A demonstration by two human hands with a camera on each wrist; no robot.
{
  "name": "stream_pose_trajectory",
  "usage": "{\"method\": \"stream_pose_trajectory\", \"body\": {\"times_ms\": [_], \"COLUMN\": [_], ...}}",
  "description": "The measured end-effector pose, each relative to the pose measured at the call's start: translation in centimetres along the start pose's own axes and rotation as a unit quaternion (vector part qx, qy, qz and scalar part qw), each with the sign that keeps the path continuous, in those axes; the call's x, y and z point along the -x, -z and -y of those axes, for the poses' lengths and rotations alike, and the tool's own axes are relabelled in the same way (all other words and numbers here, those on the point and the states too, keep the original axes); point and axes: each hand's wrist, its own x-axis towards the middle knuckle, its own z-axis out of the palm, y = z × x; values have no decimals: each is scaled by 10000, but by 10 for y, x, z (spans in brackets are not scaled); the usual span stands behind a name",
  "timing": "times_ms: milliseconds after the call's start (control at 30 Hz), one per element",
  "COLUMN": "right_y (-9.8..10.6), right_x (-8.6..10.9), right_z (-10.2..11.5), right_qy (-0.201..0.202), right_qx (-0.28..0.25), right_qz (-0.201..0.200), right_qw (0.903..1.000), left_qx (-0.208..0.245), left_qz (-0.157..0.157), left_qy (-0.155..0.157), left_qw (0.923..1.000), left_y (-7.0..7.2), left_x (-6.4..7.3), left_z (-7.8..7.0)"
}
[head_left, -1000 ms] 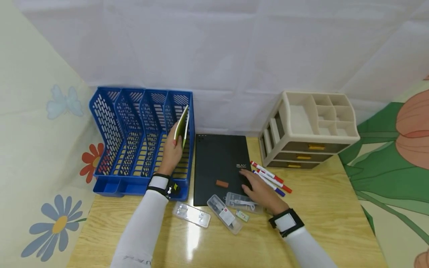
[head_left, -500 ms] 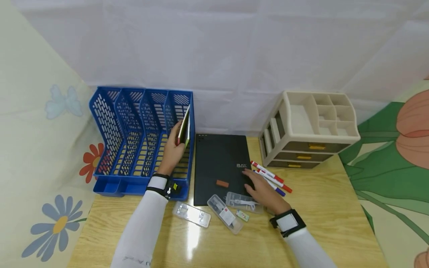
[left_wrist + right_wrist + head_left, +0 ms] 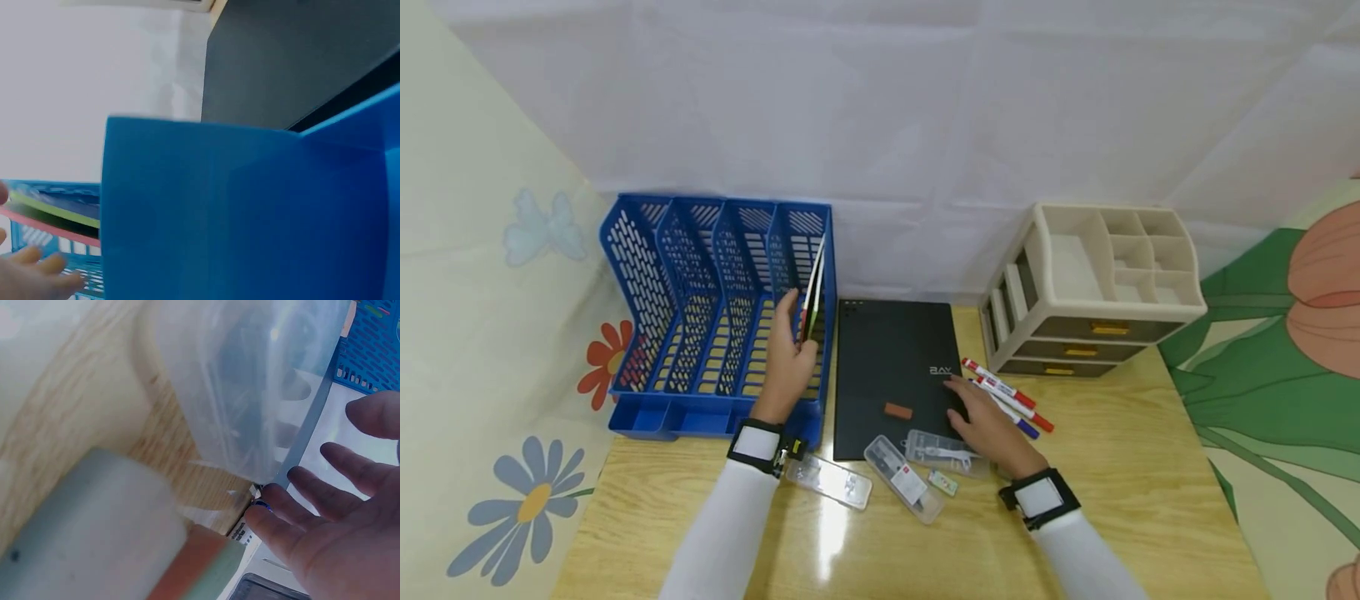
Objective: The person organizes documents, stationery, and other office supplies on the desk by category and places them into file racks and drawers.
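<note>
Two thin notebooks, one with a red edge (image 3: 50, 229) and one with a green edge (image 3: 59, 210), stand leaning in the rightmost compartment of the blue file rack (image 3: 632, 275). Beside them is my left hand (image 3: 786, 358), its fingers and thumb spread around their near ends without gripping. My right hand (image 3: 992, 425) lies relaxed by the right edge of a black folder (image 3: 887, 358), holding nothing. Under and beside it are a clear plastic case (image 3: 943, 450) and several markers (image 3: 1011, 396). In the right wrist view its fingers (image 3: 325, 494) are loosely extended.
A brown eraser block (image 3: 898, 411) lies on the folder. Two more clear cases, one (image 3: 829, 481) to the left and one (image 3: 904, 479) in the middle, lie in front, near a small patterned eraser (image 3: 942, 482). A beige drawer organizer (image 3: 1075, 308) stands back right.
My left hand has let go of the notebooks and drawn back toward the front. The notebooks now stand more upright, against the rack's right side. My right hand has barely shifted.
</note>
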Motion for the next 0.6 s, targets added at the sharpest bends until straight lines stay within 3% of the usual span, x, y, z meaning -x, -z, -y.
{"method": "stream_pose_trajectory", "body": {"times_ms": [67,133,233,333,433,600], "right_y": [-1,-1,-2,-2,-3,-4], "right_x": [-1,-2,-3,-4,-5,-5], "right_z": [0,1,2,4,6,7], "right_qy": [-140,-216,-313,-350,-383,-382], "right_qx": [-19,-38,-74,-110,-169,-233], "right_qz": [-23,-40,-110,-157,-164,-230], "right_qw": [9999,9998,9994,9992,9990,9987], "left_qx": [-276,-614,-1080,-1489,-1665,-1733], "left_qz": [-309,-635,-1114,-1425,-1275,-290], "left_qy": [-484,-1045,-1769,-2297,-2508,-2246], "left_qw": [9980,9906,9719,9512,9450,9585], "left_y": [-2,-5,-11,-18,-27,-42], "left_x": [6,10,18,29,44,64], "left_z": [-1,3,13,18,18,23]}}
